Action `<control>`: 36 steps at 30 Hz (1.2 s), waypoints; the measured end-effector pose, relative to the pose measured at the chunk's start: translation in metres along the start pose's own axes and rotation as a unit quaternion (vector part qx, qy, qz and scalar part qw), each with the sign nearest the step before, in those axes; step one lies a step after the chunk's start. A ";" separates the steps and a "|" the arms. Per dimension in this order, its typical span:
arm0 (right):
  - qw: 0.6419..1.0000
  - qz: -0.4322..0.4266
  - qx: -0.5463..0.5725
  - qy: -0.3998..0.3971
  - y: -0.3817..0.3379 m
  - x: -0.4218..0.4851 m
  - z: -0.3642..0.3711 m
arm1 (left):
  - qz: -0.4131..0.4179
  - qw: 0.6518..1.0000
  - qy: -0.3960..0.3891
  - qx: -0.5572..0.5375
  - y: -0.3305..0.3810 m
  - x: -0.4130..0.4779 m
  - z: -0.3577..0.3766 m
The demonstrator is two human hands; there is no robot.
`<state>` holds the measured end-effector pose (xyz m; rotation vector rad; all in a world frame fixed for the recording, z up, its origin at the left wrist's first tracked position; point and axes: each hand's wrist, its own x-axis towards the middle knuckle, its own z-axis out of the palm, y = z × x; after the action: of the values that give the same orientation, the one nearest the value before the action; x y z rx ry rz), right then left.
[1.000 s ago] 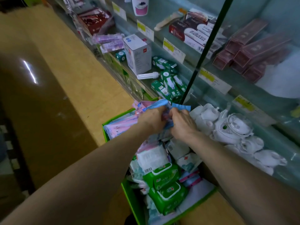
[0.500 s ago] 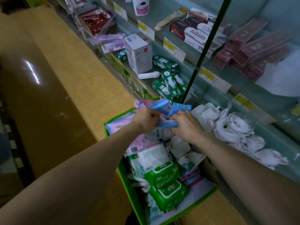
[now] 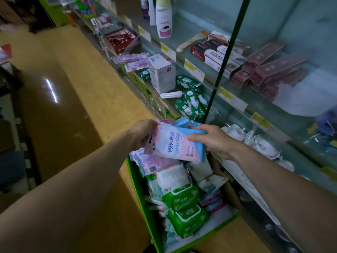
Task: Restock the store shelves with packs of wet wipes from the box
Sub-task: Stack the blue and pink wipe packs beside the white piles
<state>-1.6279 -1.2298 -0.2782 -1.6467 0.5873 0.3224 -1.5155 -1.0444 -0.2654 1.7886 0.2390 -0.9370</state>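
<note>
Head view: we look down on a pink-and-blue pack of wet wipes (image 3: pixel 174 145) held in both hands near the centre of the picture, just above the far end of the green box (image 3: pixel 139 190). Our left hand (image 3: pixel 143 135) grips the pack's end at 9 o'clock, its fingers (image 3: pixel 145 142) curled round the edge. Our right hand (image 3: pixel 214 142) holds the end at 3 o'clock, thumb laid across the printed front and fingers (image 3: pixel 201 127) curled over the top. A blue pack (image 3: pixel 184 124) shows behind the first one, between the two hands; we cannot tell which hand carries it.

The box runs from the centre toward 6 o'clock and is heaped with packs, among them two green packs (image 3: pixel 185 199) lying side by side near its 6 o'clock end.

The glass shelves (image 3: pixel 235 102) fill the picture from 12 to 4 o'clock. On them we see a white bottle (image 3: pixel 163 17) at 12 o'clock, a white carton (image 3: pixel 161 73) with a bare bulb (image 3: pixel 171 94) just beside it, green bulb boxes (image 3: pixel 191 105), maroon boxes (image 3: pixel 273 70) at 2 o'clock and white teapots (image 3: pixel 262 143) at 3 o'clock, beside our right wrist. The floor (image 3: pixel 73 79) lies toward 9 and 10 o'clock.
</note>
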 end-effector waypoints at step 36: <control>0.999 0.021 -0.016 -0.023 -0.093 -0.110 -0.019 | -0.018 0.997 -0.069 0.011 0.043 -0.138 0.032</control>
<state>-1.6703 -1.2209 -0.1400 -1.6547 0.5857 0.4001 -1.5997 -1.0543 -0.1441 1.7363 0.1747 -1.0869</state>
